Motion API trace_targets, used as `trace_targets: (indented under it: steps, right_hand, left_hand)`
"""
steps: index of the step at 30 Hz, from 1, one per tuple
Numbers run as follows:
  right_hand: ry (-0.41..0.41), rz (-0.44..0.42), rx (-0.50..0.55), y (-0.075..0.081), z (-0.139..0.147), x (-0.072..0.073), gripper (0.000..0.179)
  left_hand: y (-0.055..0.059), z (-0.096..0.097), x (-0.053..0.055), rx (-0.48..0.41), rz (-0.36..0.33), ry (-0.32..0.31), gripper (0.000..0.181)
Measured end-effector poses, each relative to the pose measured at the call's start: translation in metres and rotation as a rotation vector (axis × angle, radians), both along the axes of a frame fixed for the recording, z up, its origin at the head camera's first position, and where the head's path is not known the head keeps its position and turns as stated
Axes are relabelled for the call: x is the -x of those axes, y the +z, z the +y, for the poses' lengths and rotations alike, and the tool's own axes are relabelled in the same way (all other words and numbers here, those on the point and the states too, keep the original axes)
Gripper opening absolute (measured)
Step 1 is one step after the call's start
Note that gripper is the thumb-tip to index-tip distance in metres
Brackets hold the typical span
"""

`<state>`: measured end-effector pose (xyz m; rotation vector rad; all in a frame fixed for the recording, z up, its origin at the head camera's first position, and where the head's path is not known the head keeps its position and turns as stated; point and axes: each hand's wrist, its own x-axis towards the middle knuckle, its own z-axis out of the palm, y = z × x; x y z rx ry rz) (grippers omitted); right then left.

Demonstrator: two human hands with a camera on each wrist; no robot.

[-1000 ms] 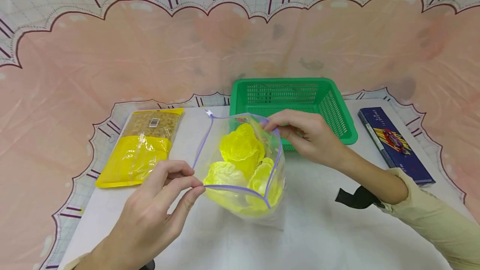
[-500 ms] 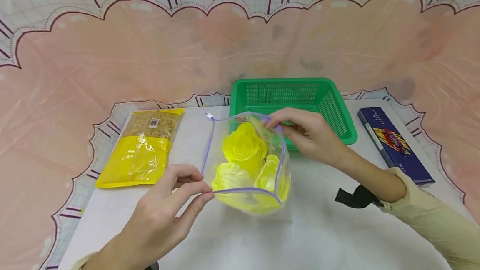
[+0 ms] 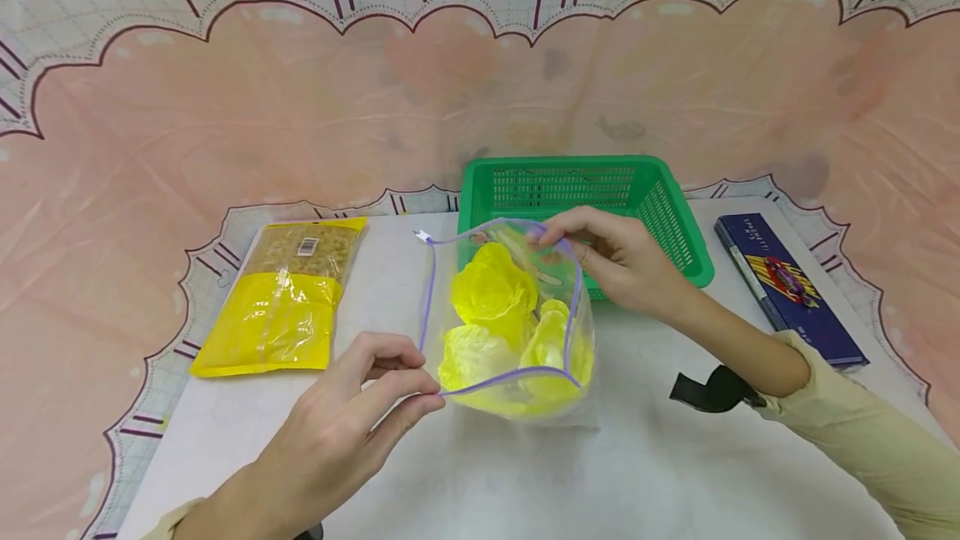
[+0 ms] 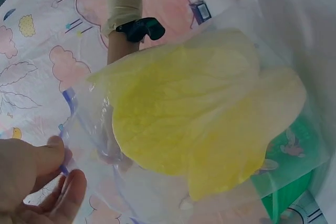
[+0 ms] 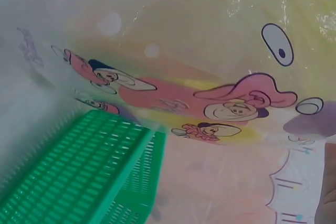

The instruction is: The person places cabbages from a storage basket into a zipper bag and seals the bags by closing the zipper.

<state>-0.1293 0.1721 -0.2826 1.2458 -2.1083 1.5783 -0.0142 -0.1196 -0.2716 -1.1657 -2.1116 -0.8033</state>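
A clear zip bag (image 3: 513, 402) with a purple zip edge and a white slider is held with its mouth spread wide. Inside sit several bright yellow, ruffled, cabbage-like leaves (image 3: 493, 286), whose veined sides show through the plastic in the left wrist view. My left hand (image 3: 352, 415) pinches the near left part of the zip edge between thumb and fingers. At the far right part of the rim, my right hand (image 3: 626, 261) grips the edge, its fingertips partly behind the plastic. Cartoon figures are printed on the bag's side (image 5: 236, 103) in the right wrist view.
Behind the bag stands a green plastic basket (image 3: 697, 261). To the left lies a yellow packet (image 3: 270, 319) with a see-through upper part showing small tan pieces. A dark blue spaghetti box (image 3: 791, 286) lies on the right of the white tabletop (image 3: 660, 473).
The bag has shifted to the right and slightly away from me, with both hands still on its rim. My left hand has moved right, my right hand slightly up.
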Motion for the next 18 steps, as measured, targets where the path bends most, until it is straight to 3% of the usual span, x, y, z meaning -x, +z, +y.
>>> trace_targets:
  steps: [5, 7, 9, 12, 15, 18]
  right_hand:
    - [0.001, -0.018, 0.023, 0.002, 0.000, -0.001, 0.024]
    - [0.014, -0.029, 0.042, 0.002, 0.001, -0.001, 0.020]
    - [0.029, -0.037, 0.061, 0.003, 0.002, -0.001, 0.016]
    - [0.064, -0.047, 0.086, 0.002, 0.004, 0.000, 0.012]
    - [0.102, -0.058, 0.110, 0.001, 0.005, 0.000, 0.011]
    - [0.123, -0.052, 0.119, 0.000, 0.005, 0.000, 0.011]
  left_hand:
    - [-0.006, -0.007, 0.010, 0.064, -0.023, -0.110, 0.029]
    - [-0.010, -0.010, 0.023, 0.074, 0.000, -0.109, 0.029]
    - [-0.016, -0.012, 0.038, 0.055, 0.016, -0.061, 0.033]
    - [-0.023, -0.015, 0.059, 0.004, -0.044, -0.011, 0.044]
    - [-0.027, -0.013, 0.070, -0.043, -0.113, -0.047, 0.051]
    - [-0.029, -0.006, 0.074, -0.073, -0.071, -0.093, 0.043]
